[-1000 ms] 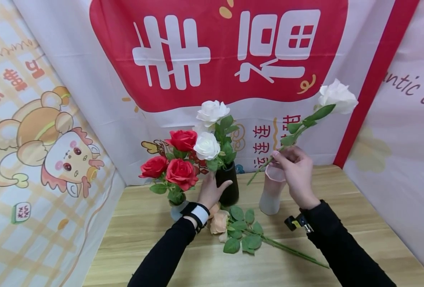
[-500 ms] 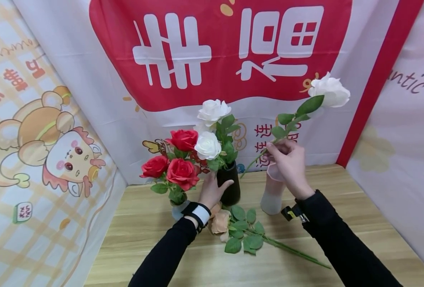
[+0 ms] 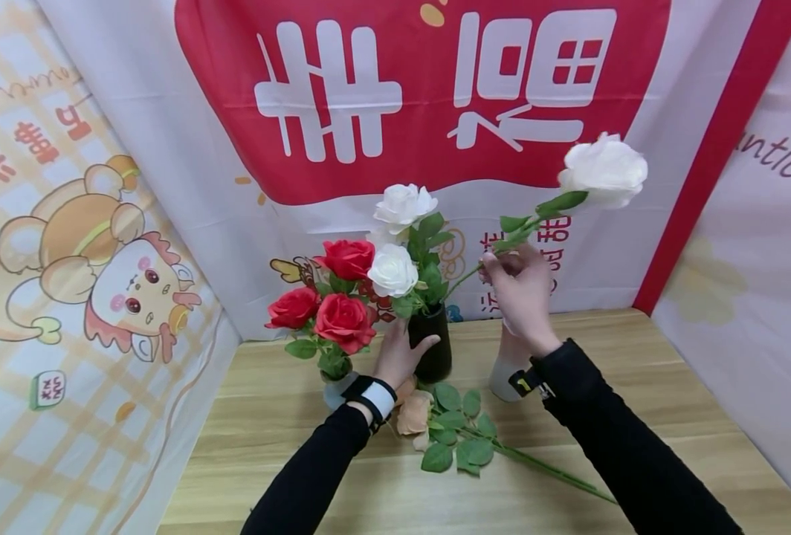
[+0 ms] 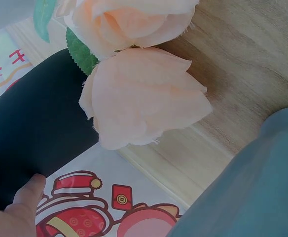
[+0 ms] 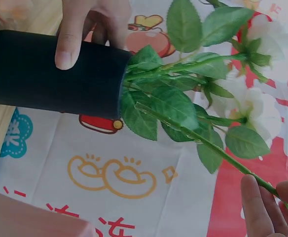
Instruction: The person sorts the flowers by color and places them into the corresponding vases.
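My right hand (image 3: 524, 290) pinches the green stem of a white rose (image 3: 603, 172), its bloom tilted up to the right. In the right wrist view, the stem's lower end (image 5: 143, 108) lies close to the mouth of a black vase (image 5: 55, 74), over the leaves there. Around the black vase my left hand (image 3: 398, 353) curls, thumb across its front. White roses (image 3: 395, 270) with green leaves stand in that vase. Directly behind my right hand is a pink-and-white vase (image 3: 508, 364), partly hidden by the wrist.
Red roses (image 3: 345, 321) stand in a bluish vase (image 3: 337, 390) left of my left hand. Peach roses (image 3: 414, 412) lie on the wooden table (image 3: 369, 490), their stems stretching right. A printed cloth backdrop (image 3: 235, 282) rises behind the vases.
My right hand has moved left with the white rose, bringing the stem's end from near the pink-and-white vase to the black vase's mouth. The left hand keeps its hold.
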A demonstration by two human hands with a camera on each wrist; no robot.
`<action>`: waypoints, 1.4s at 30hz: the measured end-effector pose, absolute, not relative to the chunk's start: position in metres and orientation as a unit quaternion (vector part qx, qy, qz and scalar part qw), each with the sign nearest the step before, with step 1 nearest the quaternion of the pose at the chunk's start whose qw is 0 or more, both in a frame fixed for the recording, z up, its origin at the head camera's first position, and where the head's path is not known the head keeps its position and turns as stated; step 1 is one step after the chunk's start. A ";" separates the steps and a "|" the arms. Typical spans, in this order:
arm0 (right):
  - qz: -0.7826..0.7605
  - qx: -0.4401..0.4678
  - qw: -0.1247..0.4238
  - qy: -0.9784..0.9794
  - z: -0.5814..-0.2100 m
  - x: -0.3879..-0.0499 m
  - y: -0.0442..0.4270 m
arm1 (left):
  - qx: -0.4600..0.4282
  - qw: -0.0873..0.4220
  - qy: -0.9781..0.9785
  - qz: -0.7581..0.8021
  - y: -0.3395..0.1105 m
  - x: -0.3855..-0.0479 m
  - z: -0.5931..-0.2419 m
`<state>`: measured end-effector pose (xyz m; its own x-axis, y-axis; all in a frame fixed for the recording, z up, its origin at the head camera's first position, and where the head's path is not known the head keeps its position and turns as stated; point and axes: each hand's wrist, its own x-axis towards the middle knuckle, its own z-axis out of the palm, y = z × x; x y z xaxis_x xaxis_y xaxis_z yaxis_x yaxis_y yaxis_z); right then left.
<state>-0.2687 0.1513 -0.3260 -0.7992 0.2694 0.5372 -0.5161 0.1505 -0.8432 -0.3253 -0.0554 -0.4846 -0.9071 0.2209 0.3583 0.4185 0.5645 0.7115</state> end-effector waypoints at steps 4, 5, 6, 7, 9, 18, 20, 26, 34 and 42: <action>0.588 0.096 0.314 -0.739 -0.331 -0.278 0.139 | -0.196 0.129 -0.873 -0.427 -0.055 -0.326 -0.486; 0.575 0.100 0.311 -0.750 -0.332 -0.280 0.136 | -0.199 0.133 -0.872 -0.426 -0.055 -0.326 -0.487; 0.566 0.105 0.302 -0.760 -0.334 -0.281 0.133 | -0.203 0.138 -0.871 -0.425 -0.055 -0.326 -0.487; 0.558 0.111 0.291 -0.769 -0.337 -0.283 0.130 | -0.206 0.143 -0.870 -0.425 -0.055 -0.326 -0.487; 0.549 0.125 0.265 -0.783 -0.341 -0.284 0.124 | -0.213 0.151 -0.866 -0.427 -0.055 -0.326 -0.487; 0.450 0.213 0.256 -0.829 -0.368 -0.292 0.110 | -0.204 0.135 -0.893 -0.377 -0.055 -0.325 -0.483; 0.424 0.219 0.264 -0.838 -0.372 -0.295 0.109 | -0.204 0.136 -0.893 -0.377 -0.055 -0.325 -0.483; 0.391 0.182 0.219 -0.875 -0.380 -0.301 0.106 | -0.209 0.146 -0.890 -0.377 -0.056 -0.325 -0.485; 0.352 0.139 0.189 -0.906 -0.383 -0.304 0.102 | -0.209 0.143 -0.893 -0.373 -0.056 -0.324 -0.483; 0.299 0.145 0.219 -0.917 -0.391 -0.308 0.102 | -0.221 0.162 -0.892 -0.359 -0.057 -0.326 -0.486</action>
